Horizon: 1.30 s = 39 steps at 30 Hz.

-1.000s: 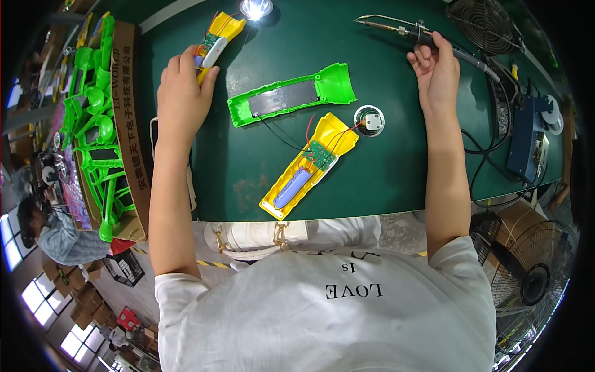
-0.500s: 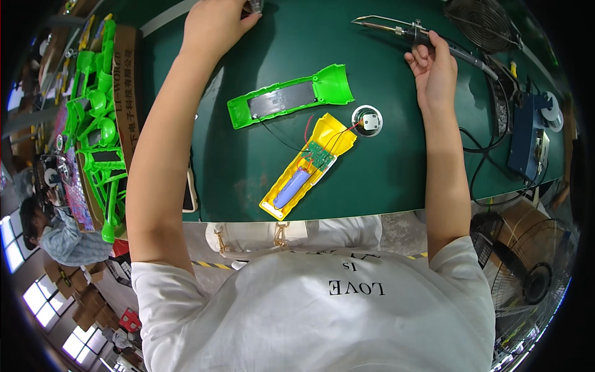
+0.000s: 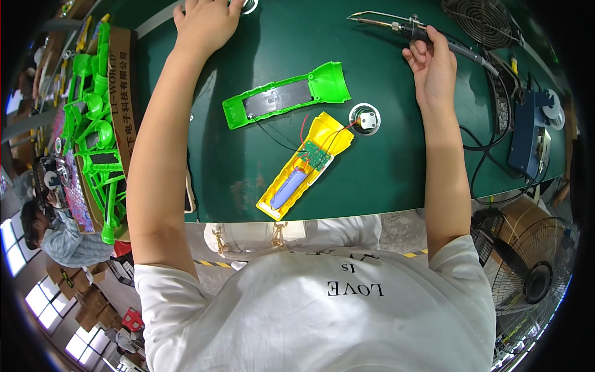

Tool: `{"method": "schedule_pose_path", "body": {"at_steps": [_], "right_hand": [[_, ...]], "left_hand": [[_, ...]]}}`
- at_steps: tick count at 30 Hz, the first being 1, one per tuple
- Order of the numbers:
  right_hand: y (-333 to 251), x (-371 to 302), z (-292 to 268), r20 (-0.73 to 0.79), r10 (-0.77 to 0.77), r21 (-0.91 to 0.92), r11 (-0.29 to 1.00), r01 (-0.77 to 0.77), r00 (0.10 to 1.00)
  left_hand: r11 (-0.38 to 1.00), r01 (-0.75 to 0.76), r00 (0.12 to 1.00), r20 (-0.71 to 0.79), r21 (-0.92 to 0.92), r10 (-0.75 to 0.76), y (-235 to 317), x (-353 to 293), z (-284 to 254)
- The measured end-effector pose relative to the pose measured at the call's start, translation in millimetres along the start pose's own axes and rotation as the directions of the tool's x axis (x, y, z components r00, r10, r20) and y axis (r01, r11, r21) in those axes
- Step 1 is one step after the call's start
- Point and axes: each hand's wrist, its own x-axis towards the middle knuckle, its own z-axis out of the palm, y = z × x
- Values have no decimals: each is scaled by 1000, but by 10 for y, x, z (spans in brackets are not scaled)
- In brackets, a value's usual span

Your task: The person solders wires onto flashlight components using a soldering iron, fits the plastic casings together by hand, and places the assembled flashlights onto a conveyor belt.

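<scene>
At the far left of the bench, my left hand point(image 3: 207, 26) is spread palm down, its fingertips partly cut off by the upper edge. Beside its thumb lies a shiny round metal piece point(image 3: 250, 5). My right hand point(image 3: 432, 71) grips a soldering iron point(image 3: 414, 31) with a thin metal guide along its tip, which points left above the bench. Between my arms lies a green plastic half shell point(image 3: 334, 84) with a dark panel inside. Nearer to me, a yellow half shell point(image 3: 328, 131) holds a blue battery point(image 3: 289, 188) and a green circuit board point(image 3: 315, 155). Wires join it to the panel and a round silver lamp piece point(image 3: 367, 119).
Green shells point(image 3: 96, 133) fill a cardboard box point(image 3: 121, 80) at the left. A blue machine with a white reel point(image 3: 527, 136), black cables point(image 3: 480, 150) and a black round fan point(image 3: 480, 23) stand right. A phone point(image 3: 189, 193) lies by my left forearm; another person point(image 3: 68, 235) sits beyond.
My left hand has drawn left and slightly nearer, and its fingers are more spread; the round metal piece now shows beside the thumb. The soldering iron has shifted slightly.
</scene>
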Motion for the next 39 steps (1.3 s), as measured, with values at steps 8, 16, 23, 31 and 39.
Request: {"method": "schedule_pose_path", "body": {"at_steps": [8,16,23,31,39], "right_hand": [[-7,-17,6,3,7,1,1000,-7,1000],[18,15,-21,-18,9,-1,1000,-9,1000],[6,12,-44,-12,-18,-20,1000,18,1000],[5,-33,0,-11,-2,7,1000,2,1000],[-18,-19,3,-5,12,-23,1000,-12,1000]], "left_hand": [[979,-49,960,-280,-197,-8,-92,-107,-423],[927,11,931,-335,-376,-147,-330,-965,-765],[921,-206,964,-232,-331,132,-172,-894,-710],[917,-294,923,171,-269,346,118,8,-303],[420,403,903,427,-813,-40,-63,191,-332]]}}
